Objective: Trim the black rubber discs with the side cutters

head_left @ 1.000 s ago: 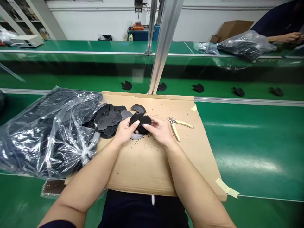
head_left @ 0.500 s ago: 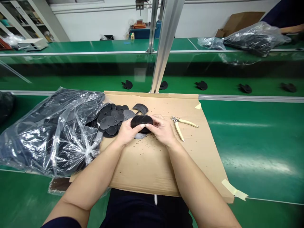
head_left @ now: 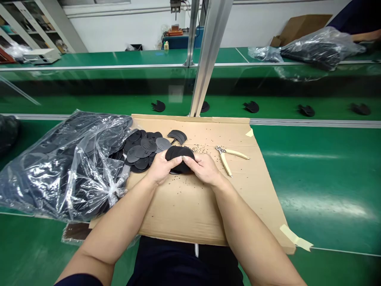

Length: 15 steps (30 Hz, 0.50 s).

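Between both hands is a small stack of round black plastic discs (head_left: 180, 154), held over the cardboard sheet (head_left: 184, 214). My left hand (head_left: 160, 167) grips the stack's left side, its thumb lying on top. From the right, my right hand (head_left: 204, 168) pinches the same stack, thumb close to the other thumb. The fingers underneath are hidden. Left of the hands lies a heap of loose black discs (head_left: 141, 151). Curved black pieces (head_left: 177, 136) sit just beyond the stack. A pair of cream-handled nippers (head_left: 228, 157) rests open to the right.
A large clear plastic bag of black parts (head_left: 64, 163) fills the left side. Tiny dark crumbs dot the cardboard. A metal post (head_left: 210, 59) rises behind it. Several black pieces (head_left: 251, 107) lie spaced along the green belt (head_left: 125, 104). Another person's arm (head_left: 366, 36) shows at top right.
The stack has tilted in my hands and its discs are now fanned, with more of their flat faces showing. Both hands have shifted slightly right and stay on it.
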Tool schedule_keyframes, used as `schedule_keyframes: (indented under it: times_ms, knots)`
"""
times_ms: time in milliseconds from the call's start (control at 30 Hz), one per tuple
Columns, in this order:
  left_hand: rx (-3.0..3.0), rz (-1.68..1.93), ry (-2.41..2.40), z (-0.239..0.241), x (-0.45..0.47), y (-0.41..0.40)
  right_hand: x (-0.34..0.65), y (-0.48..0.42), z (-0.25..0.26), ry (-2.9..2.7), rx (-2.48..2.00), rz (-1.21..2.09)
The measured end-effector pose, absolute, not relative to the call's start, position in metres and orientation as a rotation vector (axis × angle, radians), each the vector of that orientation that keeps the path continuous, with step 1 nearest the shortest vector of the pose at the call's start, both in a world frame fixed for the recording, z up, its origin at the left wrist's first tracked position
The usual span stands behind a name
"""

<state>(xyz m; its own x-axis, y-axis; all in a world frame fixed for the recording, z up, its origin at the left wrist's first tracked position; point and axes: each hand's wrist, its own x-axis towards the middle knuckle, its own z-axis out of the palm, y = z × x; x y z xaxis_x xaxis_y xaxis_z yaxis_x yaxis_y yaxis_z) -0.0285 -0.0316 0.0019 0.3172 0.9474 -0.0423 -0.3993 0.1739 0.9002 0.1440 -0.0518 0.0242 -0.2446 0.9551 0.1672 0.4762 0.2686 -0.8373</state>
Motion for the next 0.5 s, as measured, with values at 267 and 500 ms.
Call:
schedule_keyframes:
  times_ms: [267,500]
  knots:
    - [0.67,1.056,0.785,0.007,-0.029,-0.024,0.128,-0.056,0.014,-1.632,-1.272,0.885]
    - [0.496,0.815,0.645,0.012,-0.039,-0.021,0.122,-0.059,0.006,-1.566,-1.027,0.843]
